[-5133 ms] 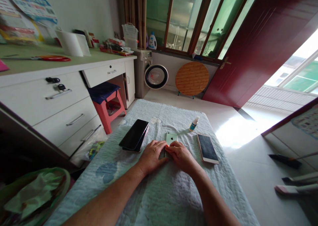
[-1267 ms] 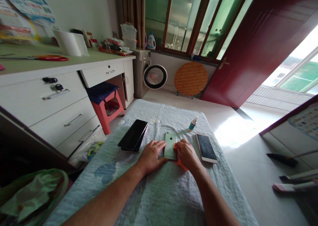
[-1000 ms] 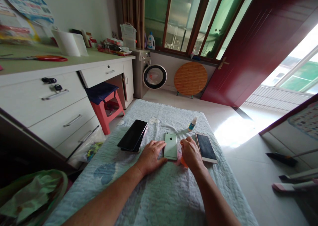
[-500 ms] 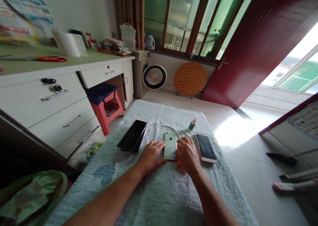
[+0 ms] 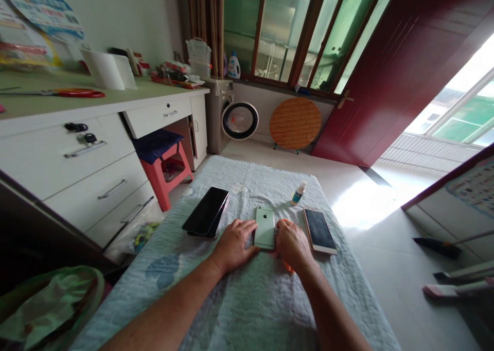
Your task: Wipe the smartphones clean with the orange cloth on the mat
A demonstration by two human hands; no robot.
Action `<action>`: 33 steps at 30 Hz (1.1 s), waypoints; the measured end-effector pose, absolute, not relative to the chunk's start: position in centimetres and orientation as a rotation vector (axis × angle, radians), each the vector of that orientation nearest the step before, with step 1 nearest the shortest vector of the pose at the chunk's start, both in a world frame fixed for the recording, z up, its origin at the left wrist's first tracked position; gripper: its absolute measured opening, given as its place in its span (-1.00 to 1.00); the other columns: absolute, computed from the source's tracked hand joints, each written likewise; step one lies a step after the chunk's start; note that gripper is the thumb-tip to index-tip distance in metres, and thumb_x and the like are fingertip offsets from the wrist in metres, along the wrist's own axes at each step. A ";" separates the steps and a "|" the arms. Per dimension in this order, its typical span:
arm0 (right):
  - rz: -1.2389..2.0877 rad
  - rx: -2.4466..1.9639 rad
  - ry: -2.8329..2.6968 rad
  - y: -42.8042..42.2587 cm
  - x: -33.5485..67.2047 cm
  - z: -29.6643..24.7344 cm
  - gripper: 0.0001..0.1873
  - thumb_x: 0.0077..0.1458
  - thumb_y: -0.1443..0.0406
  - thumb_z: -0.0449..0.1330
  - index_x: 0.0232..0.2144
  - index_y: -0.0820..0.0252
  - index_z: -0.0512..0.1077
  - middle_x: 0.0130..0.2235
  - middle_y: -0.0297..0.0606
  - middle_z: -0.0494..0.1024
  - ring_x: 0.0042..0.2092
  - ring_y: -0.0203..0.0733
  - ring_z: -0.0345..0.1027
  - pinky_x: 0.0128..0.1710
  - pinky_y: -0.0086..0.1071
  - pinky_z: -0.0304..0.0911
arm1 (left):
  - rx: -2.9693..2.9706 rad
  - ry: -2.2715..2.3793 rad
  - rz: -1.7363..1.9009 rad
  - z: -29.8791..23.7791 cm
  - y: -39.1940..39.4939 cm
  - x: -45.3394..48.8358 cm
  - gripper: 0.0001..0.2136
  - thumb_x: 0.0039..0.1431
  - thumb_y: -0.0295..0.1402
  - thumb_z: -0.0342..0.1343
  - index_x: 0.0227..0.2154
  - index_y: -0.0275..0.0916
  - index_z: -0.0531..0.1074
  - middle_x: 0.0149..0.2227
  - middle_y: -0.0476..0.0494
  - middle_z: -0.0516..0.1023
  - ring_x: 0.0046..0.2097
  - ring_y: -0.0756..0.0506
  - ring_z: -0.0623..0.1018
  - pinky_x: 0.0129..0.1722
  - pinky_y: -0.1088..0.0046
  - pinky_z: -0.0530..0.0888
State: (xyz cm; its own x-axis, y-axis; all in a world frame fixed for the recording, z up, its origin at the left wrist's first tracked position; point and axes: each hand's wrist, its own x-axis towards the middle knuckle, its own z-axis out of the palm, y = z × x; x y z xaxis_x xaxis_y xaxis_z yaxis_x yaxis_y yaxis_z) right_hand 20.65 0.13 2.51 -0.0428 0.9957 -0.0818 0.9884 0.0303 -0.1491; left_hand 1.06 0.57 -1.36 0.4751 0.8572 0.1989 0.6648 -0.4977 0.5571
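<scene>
A silver smartphone (image 5: 264,229) lies face down on the quilted cover, its dark apple logo facing up. My left hand (image 5: 236,243) rests flat with fingers stretched out, the fingertips and thumb touching the phone's left edge and lower corner. At the phone's right edge, my right hand (image 5: 294,244) is closed around an orange cloth (image 5: 287,266), mostly hidden under the fingers and palm. Just right of that hand lies a gold-edged phone (image 5: 319,230), screen up. A small spray bottle (image 5: 299,193) stands behind it. To the left is a stack of black-screened phones (image 5: 206,211).
The light blue quilted cover (image 5: 247,310) spreads under everything. Left stands a white desk (image 5: 88,155) with drawers, and a red stool (image 5: 164,173) with a dark cushion. Farther back are a washing machine (image 5: 219,114) with its door ajar and a round wooden tabletop (image 5: 295,123).
My right hand has curled more tightly and shifted slightly down, and more of the orange cloth shows around it. The left hand and the phone have barely moved.
</scene>
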 end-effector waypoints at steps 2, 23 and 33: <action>0.256 -2.125 -2.249 0.2 20.8 2.4 -0.87 0.11 0.38 0.10 -0.31 0.21 0.45 -0.21 -0.16 0.52 -0.18 -0.17 0.37 -0.20 -0.39 0.09 | 2.320 1.273 0.649 -1.4 0.5 1.1 -0.45 0.07 -0.23 0.27 0.13 -0.25 0.36 0.17 -0.20 0.42 0.12 -0.26 0.38 0.15 0.18 0.32; 0.103 -1.914 -2.355 0.3 21.4 1.7 -0.91 0.10 0.36 0.17 -0.30 0.16 0.47 -0.21 -0.21 0.49 -0.14 -0.11 0.29 -0.13 -0.34 0.08 | 2.315 1.248 0.668 -1.4 0.6 0.9 -0.47 0.10 -0.14 0.24 0.13 -0.19 0.36 0.17 -0.21 0.42 0.12 -0.27 0.38 0.14 0.14 0.32; 0.289 -2.017 -2.113 -0.6 18.8 2.3 -0.76 0.18 0.37 0.04 -0.14 0.20 0.45 -0.14 -0.16 0.47 -0.11 -0.20 0.33 -0.13 -0.42 0.10 | 2.322 1.212 0.692 -1.6 0.7 0.8 -0.43 0.12 -0.04 0.22 0.12 -0.23 0.37 0.16 -0.25 0.42 0.12 -0.29 0.38 0.14 0.13 0.32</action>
State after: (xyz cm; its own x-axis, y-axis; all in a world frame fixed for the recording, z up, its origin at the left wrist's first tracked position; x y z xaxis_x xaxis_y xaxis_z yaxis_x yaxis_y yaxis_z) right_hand 18.81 -0.60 2.32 -0.0448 0.9989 0.0133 0.9586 0.0468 -0.2809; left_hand 0.84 0.71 -1.56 0.4938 0.8385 0.2304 0.6246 -0.5263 0.5770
